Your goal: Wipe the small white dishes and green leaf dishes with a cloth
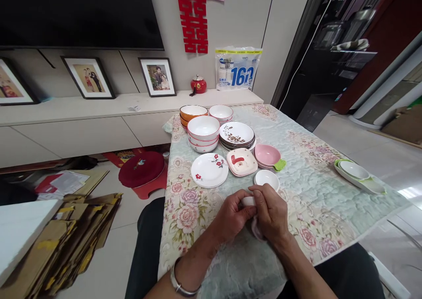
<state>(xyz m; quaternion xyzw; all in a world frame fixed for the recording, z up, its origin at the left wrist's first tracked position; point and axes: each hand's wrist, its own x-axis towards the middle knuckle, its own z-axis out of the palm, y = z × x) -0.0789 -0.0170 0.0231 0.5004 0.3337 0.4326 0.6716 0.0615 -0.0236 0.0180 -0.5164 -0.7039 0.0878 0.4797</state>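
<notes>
Close together over the near part of the table, my left hand [234,213] and my right hand [273,211] are both closed round a small white dish [248,201]. Fingers cover most of it, so its full shape is hidden. A pale pinkish cloth [257,229] hangs below my right hand. Just beyond my fingers stand small white bowls [267,179]. Near them are a squarish patterned plate [242,162], pink bowls with a green leaf-shaped handle [267,154], and stacked white plates with red flowers [210,170].
Farther back stand white bowls [203,128], orange bowls [194,111] and brown-patterned plates [236,133]. Green-rimmed dishes [358,172] lie at the right on the floral tablecloth [316,202]. Left of the table are a red stool [141,169] and flattened cardboard [72,242].
</notes>
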